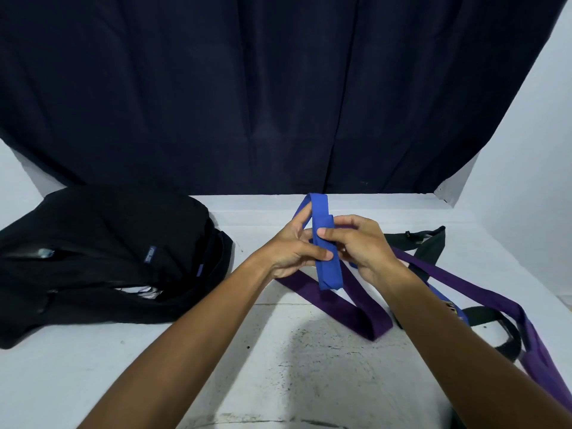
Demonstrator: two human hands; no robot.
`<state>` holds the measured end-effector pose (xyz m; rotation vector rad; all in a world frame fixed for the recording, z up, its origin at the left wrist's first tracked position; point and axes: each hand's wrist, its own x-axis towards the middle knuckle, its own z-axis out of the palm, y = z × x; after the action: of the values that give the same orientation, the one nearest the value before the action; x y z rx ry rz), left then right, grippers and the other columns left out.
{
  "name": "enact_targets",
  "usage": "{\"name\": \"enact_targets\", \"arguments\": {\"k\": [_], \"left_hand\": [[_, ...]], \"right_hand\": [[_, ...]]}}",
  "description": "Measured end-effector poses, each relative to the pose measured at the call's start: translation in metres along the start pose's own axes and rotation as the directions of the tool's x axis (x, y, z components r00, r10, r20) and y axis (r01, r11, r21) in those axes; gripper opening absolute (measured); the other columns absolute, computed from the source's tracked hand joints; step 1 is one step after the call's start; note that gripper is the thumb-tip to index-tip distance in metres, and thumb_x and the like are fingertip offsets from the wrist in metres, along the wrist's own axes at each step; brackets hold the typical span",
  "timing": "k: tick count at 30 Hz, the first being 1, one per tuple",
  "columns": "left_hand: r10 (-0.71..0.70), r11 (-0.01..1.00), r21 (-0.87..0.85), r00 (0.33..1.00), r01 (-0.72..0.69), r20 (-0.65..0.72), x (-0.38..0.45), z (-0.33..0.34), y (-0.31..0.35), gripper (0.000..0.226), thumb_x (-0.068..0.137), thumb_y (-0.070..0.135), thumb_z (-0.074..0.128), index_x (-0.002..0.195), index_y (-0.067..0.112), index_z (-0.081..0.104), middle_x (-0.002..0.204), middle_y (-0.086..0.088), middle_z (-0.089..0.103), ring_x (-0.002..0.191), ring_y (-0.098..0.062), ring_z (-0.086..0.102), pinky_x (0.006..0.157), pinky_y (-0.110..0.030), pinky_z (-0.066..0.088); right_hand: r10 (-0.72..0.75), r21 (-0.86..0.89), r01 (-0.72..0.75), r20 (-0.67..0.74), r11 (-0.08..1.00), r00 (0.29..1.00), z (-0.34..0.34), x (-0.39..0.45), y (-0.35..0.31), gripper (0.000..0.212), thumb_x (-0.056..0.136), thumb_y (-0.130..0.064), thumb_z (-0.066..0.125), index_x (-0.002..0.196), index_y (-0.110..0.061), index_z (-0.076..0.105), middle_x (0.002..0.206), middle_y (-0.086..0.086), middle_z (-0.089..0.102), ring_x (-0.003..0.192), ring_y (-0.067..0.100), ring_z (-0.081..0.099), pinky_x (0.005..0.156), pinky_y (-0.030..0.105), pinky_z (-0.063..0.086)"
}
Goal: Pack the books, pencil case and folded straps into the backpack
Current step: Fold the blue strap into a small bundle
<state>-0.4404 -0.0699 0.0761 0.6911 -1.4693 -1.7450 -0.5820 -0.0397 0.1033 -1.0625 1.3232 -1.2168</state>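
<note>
A blue strap [328, 270] folded into several layers stands upright over the middle of the white table [185, 351]. My left hand [289, 247] pinches it from the left, thumb laid across its front. My right hand [360, 244] pinches the same fold from the right. A long purple strap [349, 308] lies loose on the table beneath my hands and runs off to the right. A black strap [430, 239] lies behind and to the right of it. The black backpack [102, 258] lies on its side at the left, its zipper partly open.
A dark curtain [278, 88] hangs behind the table, with white wall [538, 168] at the right. A second loop of black strap [495, 323] lies near the right edge beside the purple one.
</note>
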Motion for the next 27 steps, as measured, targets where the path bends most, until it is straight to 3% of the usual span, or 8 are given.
{"name": "enact_targets", "arguments": {"k": [4,7,10,12,15,17,22,27], "left_hand": [[-0.005,1.000,0.016,1.000,0.005,0.008,-0.002,-0.002,0.001,0.091,0.081,-0.027,0.054,0.147,0.031,0.031,0.106,-0.010,0.064,0.084,-0.021,0.070,0.066,-0.031,0.057],[-0.043,0.999,0.025,0.999,0.043,-0.030,-0.006,-0.002,0.008,0.063,0.085,-0.010,0.063,0.130,0.032,0.051,0.110,-0.005,0.068,0.095,-0.024,0.069,0.074,-0.038,0.059],[0.037,0.991,0.135,0.909,0.022,-0.415,-0.002,-0.008,0.016,0.008,0.093,0.015,0.064,0.101,0.014,0.066,0.093,-0.008,0.070,0.087,-0.024,0.068,0.071,-0.036,0.056],[0.239,0.962,0.255,0.761,-0.100,-0.603,0.005,-0.016,0.021,0.013,0.094,0.010,0.057,0.085,0.013,0.066,0.084,-0.002,0.066,0.082,-0.016,0.062,0.071,-0.029,0.052],[0.400,0.892,0.389,0.805,-0.232,-0.438,0.014,-0.009,0.034,0.027,0.095,0.002,0.047,0.099,0.014,0.070,0.101,0.007,0.070,0.099,-0.001,0.062,0.088,-0.016,0.047],[0.359,0.913,0.318,0.874,-0.256,-0.328,0.022,0.001,0.036,0.027,0.093,0.008,0.045,0.100,0.012,0.071,0.102,0.000,0.071,0.102,-0.011,0.064,0.096,-0.025,0.047],[0.197,0.979,0.027,0.921,-0.200,-0.336,0.029,0.017,0.018,0.039,0.078,0.030,0.042,0.095,0.005,0.068,0.094,-0.013,0.068,0.083,-0.020,0.063,0.077,-0.030,0.047],[0.188,0.980,-0.013,0.948,-0.198,-0.257,0.022,0.020,0.006,0.043,0.082,0.045,0.058,0.097,0.005,0.068,0.094,-0.011,0.068,0.091,-0.026,0.062,0.081,-0.035,0.047]], "right_hand": [[0.073,0.019,-0.075,0.101,0.997,0.992,-0.002,-0.001,-0.002,0.012,0.082,-0.007,0.073,0.094,-0.003,0.073,0.084,0.011,0.075,0.071,0.019,0.071,0.070,0.032,0.059],[0.061,0.061,-0.067,0.092,0.996,0.994,-0.003,-0.002,-0.005,0.009,0.082,-0.003,0.072,0.090,0.000,0.072,0.079,0.012,0.074,0.068,0.019,0.071,0.063,0.030,0.058],[0.057,0.073,-0.063,0.078,0.995,0.995,-0.008,-0.003,-0.014,0.006,0.081,-0.002,0.073,0.087,-0.003,0.071,0.075,0.009,0.073,0.062,0.016,0.070,0.053,0.023,0.054],[0.051,0.067,-0.056,0.075,0.996,0.996,-0.012,-0.002,-0.021,0.006,0.081,-0.002,0.073,0.086,-0.004,0.071,0.073,0.008,0.072,0.060,0.014,0.068,0.051,0.021,0.052],[0.013,0.017,-0.015,0.104,1.000,0.994,-0.014,0.001,-0.034,0.010,0.079,-0.006,0.076,0.088,-0.005,0.071,0.072,0.006,0.069,0.059,0.013,0.063,0.054,0.021,0.049],[-0.025,-0.012,0.027,0.114,1.000,0.993,-0.015,0.002,-0.044,0.008,0.078,-0.009,0.076,0.085,-0.007,0.071,0.065,0.002,0.065,0.051,0.010,0.054,0.048,0.020,0.039],[-0.065,0.003,0.065,0.067,0.998,0.996,-0.023,0.007,-0.062,0.011,0.077,-0.009,0.077,0.086,-0.005,0.073,0.070,0.007,0.058,0.051,0.010,0.042,0.036,0.017,0.032],[-0.074,-0.035,0.075,0.035,0.997,0.997,-0.026,0.005,-0.062,0.007,0.077,-0.010,0.077,0.081,-0.007,0.072,0.068,0.004,0.060,0.050,0.008,0.045,0.038,0.017,0.032]]}}
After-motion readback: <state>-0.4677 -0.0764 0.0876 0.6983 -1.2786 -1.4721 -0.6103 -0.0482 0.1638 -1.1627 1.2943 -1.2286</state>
